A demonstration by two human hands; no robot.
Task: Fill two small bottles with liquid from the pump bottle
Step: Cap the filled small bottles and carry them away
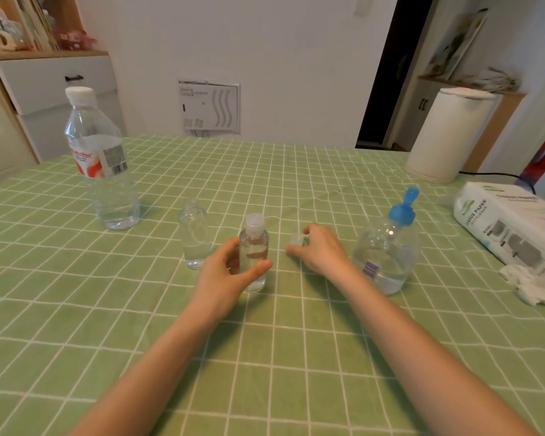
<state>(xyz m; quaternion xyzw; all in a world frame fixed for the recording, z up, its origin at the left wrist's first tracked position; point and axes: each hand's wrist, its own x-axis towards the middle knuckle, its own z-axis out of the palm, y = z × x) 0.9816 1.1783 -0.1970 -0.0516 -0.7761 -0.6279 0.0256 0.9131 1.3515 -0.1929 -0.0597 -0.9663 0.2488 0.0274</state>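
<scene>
My left hand [227, 269] has its fingers curled round the capped small bottle [254, 247], clear and mostly full, upright mid-surface [265, 357]. My right hand [320, 250] pinches a loose cap [296, 239] beside it. The uncapped small bottle [194, 234] stands just left, the blue-topped pump bottle [387, 247] to the right.

The tissue pack [513, 225] at the right reads "TISSUE PAPER" on its side. The red brand lettering on the water bottle [107, 184], far left, is too blurred to read. It and the pump bottle [387, 247] carry barcodes with illegible digits.
</scene>
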